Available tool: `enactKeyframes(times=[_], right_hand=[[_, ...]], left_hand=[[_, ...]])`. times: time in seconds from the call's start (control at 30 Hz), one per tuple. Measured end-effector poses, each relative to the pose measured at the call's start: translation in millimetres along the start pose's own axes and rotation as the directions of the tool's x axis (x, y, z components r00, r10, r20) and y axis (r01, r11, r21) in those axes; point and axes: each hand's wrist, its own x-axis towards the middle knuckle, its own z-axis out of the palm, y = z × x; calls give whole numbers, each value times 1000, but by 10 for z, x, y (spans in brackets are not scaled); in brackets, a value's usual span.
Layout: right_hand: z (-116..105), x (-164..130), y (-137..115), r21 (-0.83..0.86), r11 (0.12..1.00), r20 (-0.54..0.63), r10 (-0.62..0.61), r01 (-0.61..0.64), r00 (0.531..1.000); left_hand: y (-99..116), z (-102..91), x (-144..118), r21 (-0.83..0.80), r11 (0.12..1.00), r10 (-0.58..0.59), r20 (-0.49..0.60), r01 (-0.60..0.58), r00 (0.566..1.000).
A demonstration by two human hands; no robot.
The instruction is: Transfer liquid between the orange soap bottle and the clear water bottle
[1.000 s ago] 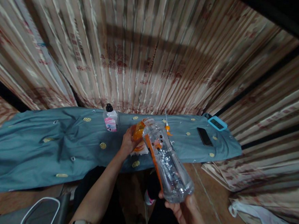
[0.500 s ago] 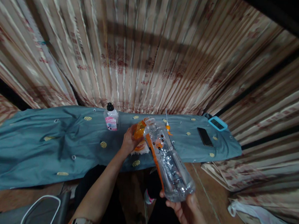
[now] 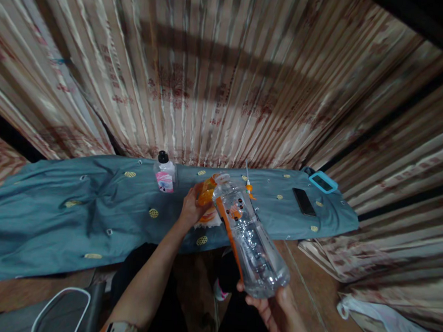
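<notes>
Two hands engaged: clear plastic bottle (image 3: 249,238) gripped at base by right hand (image 3: 268,303); orange cup (image 3: 205,195) clasped by left hand (image 3: 190,210). Bottle judged light, slippery, crushable; firmer hold mid-body.

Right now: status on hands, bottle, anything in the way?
Left hand grips orange container. Right hand holds clear bottle by its base, tilted, neck at the container. Small pink-labelled bottle stands apart to the left.

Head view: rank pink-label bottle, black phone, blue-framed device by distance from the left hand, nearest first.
From the left hand:
1. Pink-label bottle, just to its left on the blue cloth.
2. Black phone, well off to the right.
3. Blue-framed device, farther right, at the cloth's far corner.
</notes>
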Motion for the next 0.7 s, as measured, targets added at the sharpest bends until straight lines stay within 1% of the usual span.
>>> enactKeyframes(times=[0.17,0.37,0.47,0.7], right_hand=[[6,-2,-7,-19,1000,-11,0,0,1000],[-17,-9,1,-11,1000,1,8,-8,1000],[-15,-12,1,-1,1000,6,8,-8,1000],[11,-43,-19,8,1000,2,21,-21,1000]], left_hand=[[17,-7,0,24,1000,-13,-11,13,1000],[33,-10,-8,-15,1000,-8,1,8,1000],[32,-6,-7,1,1000,-19,-6,19,1000],[17,-2,-1,28,1000,2,-22,-1,1000]])
